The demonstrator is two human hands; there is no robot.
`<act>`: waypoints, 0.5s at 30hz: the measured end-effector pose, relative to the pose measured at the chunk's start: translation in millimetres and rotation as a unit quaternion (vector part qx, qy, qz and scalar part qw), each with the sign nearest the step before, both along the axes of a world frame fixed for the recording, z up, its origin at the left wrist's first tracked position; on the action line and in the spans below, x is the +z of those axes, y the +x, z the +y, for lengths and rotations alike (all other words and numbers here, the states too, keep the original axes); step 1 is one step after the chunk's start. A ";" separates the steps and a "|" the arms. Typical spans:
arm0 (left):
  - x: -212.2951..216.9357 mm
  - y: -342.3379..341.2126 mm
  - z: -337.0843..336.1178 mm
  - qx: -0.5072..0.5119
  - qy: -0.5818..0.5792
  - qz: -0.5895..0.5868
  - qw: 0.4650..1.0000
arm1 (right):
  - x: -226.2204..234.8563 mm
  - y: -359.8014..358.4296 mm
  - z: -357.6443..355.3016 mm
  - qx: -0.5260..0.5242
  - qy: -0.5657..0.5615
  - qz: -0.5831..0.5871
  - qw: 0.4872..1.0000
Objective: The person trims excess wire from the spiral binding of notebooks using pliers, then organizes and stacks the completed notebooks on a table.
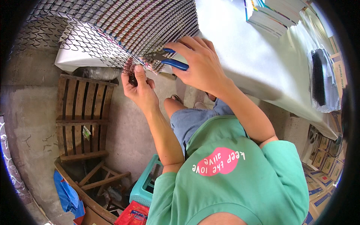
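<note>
Right hand [201, 62] curls around blue-handled pliers [175, 63] — left hand [142, 92] pinches a dark bundle [132, 78], probably spiral wire.

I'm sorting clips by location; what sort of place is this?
Probably a small bookbinding workshop: the right hand holds blue-handled pliers at rows of dark spiral coils, a stack of booklets lies on the white table, and cardboard boxes are piled at the right.

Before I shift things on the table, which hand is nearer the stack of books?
Right. In view, the right hand, holding blue-handled pliers, is below-left of the stack of books, apart from it; the left hand, holding dark coils, is farther left.
</note>
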State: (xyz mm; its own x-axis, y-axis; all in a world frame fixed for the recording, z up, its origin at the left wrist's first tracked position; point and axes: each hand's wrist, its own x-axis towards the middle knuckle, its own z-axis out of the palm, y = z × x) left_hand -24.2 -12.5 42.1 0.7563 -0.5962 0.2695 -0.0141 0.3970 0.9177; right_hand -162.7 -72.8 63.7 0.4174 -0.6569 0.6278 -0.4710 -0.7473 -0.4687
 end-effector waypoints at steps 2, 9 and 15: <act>1.7 -0.3 1.4 -0.016 -0.006 0.011 1.000 | 1.7 4.3 1.4 -0.003 -0.021 -0.002 1.000; 0.0 3.5 1.8 -0.034 -0.016 0.003 0.999 | 10.1 16.5 0.7 0.005 0.000 0.038 0.999; -2.8 1.7 -3.6 -0.027 -0.060 0.031 0.997 | 12.5 12.4 -1.5 0.032 0.126 0.108 0.986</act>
